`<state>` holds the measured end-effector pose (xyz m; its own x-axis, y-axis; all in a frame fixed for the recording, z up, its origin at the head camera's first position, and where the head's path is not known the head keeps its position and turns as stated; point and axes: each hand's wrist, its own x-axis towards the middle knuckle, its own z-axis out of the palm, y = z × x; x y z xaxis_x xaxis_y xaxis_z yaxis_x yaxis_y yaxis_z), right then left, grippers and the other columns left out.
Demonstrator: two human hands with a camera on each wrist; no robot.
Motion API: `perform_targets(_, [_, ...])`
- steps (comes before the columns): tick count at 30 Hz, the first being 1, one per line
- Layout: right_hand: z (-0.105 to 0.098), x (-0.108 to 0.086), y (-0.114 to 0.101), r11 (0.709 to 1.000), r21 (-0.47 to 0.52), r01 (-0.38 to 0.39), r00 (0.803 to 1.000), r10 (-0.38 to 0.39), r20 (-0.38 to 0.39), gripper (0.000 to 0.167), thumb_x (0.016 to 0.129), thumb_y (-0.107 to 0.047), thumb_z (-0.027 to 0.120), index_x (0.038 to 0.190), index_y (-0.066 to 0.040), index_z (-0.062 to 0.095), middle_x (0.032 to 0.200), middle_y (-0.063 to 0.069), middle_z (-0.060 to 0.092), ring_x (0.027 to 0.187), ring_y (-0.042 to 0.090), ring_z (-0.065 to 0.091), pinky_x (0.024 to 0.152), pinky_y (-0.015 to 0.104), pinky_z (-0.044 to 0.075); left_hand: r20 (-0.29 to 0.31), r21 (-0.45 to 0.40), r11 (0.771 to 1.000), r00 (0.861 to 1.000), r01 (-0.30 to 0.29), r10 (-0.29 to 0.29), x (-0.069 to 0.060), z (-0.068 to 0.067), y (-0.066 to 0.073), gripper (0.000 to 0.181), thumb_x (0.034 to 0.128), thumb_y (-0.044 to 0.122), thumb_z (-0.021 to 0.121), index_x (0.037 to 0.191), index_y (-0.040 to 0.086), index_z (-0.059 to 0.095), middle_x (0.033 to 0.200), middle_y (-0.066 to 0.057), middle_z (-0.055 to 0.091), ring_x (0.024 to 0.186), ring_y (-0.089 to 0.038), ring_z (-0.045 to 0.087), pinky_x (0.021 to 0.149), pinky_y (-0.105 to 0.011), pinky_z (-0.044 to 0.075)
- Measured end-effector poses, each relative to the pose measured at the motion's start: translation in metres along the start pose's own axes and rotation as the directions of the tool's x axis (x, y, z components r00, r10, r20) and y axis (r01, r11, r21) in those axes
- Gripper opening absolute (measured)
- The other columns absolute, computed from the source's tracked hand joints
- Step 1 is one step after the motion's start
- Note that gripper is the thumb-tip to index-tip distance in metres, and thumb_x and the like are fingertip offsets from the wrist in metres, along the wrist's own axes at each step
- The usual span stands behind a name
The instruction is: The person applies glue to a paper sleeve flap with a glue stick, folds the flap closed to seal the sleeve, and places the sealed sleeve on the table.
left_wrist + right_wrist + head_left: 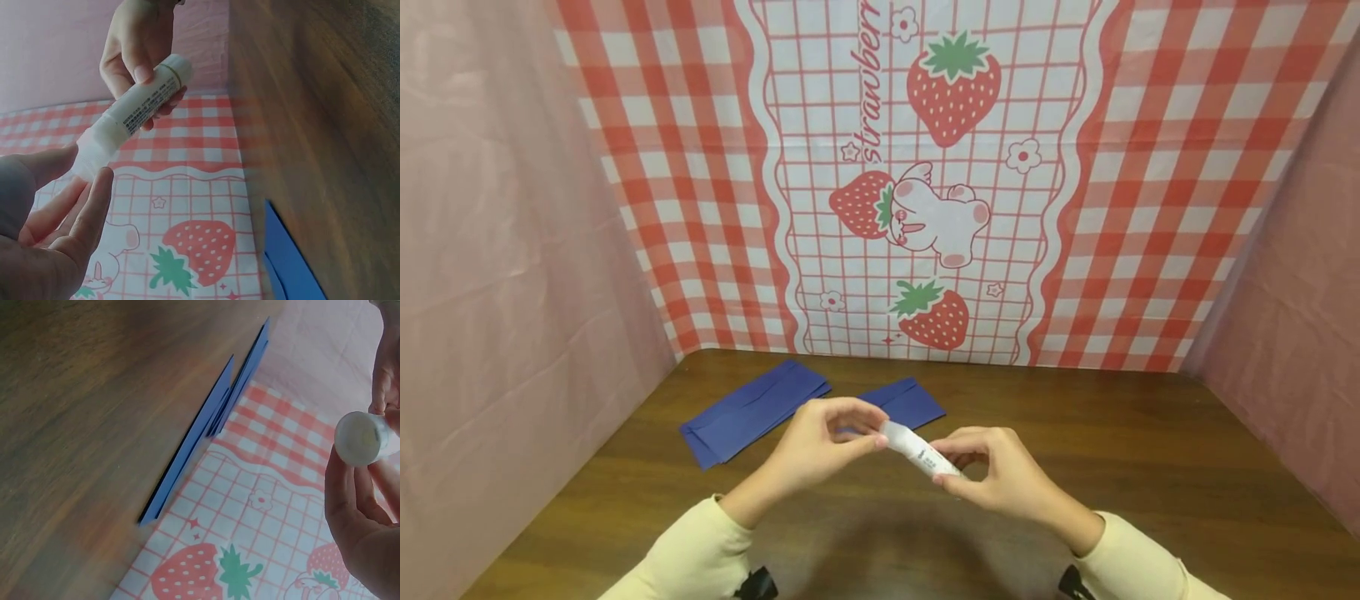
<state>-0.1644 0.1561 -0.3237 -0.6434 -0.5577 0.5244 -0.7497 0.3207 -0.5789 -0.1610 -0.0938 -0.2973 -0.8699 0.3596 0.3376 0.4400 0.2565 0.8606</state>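
A white glue stick [934, 463] with small dark print is held up above the table between both hands. My left hand [823, 446] pinches its translucent cap [897, 437] between thumb and fingertips. My right hand [1007, 471] grips the printed barrel from the other end, thumb on the near side. In the left wrist view the cap [99, 147] sits at the end of the barrel [147, 103]; whether it is fully seated cannot be told. The right wrist view shows the round base [359, 439] of the stick, with most of its length hidden.
Folded blue paper pieces, like envelopes, lie on the brown wooden table [625, 500]: a stack [756, 412] at the back left, and another piece [917, 404] behind the hands. A strawberry-print cloth [880, 325] hangs at the back, with pink curtains [535, 250] at both sides.
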Motion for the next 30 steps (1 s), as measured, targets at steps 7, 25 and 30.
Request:
perform_targets(7, [0.000,0.000,0.004,0.998,0.027,0.060,0.998,-0.061,0.029,0.026,0.080,-0.009,0.076,0.104,-0.001,0.072,0.087,0.006,0.073,0.074,-0.005,0.060,0.061,0.023,0.057,0.045,0.061,0.998,0.999,0.007,-0.010,0.000,-0.006,0.003,0.024,0.0832,0.012,0.073,0.103,0.000,0.070,0.099,-0.017,0.073,0.086,-0.014,0.070,0.080,-0.021,0.058])
perform_targets(25, [0.019,0.001,0.001,0.993,-0.081,0.090,0.996,-0.089,0.013,0.023,0.079,-0.009,0.076,0.100,-0.001,0.073,0.083,0.004,0.073,0.071,-0.003,0.059,0.057,0.019,0.053,0.043,0.111,0.994,0.999,0.014,-0.019,-0.006,-0.002,-0.018,0.023,0.0815,0.010,0.074,0.100,-0.004,0.071,0.092,-0.018,0.074,0.081,-0.014,0.070,0.077,-0.021,0.058])
perform_targets(30, [0.028,0.001,0.005,1.000,0.011,0.019,0.999,-0.019,0.036,0.024,0.082,-0.010,0.074,0.103,0.002,0.071,0.087,0.009,0.073,0.077,-0.001,0.063,0.066,0.020,0.057,0.032,0.099,0.995,0.999,0.001,-0.004,-0.008,-0.002,-0.021,0.025,0.0818,0.013,0.074,0.100,-0.004,0.071,0.091,-0.018,0.074,0.079,-0.010,0.069,0.077,-0.020,0.058])
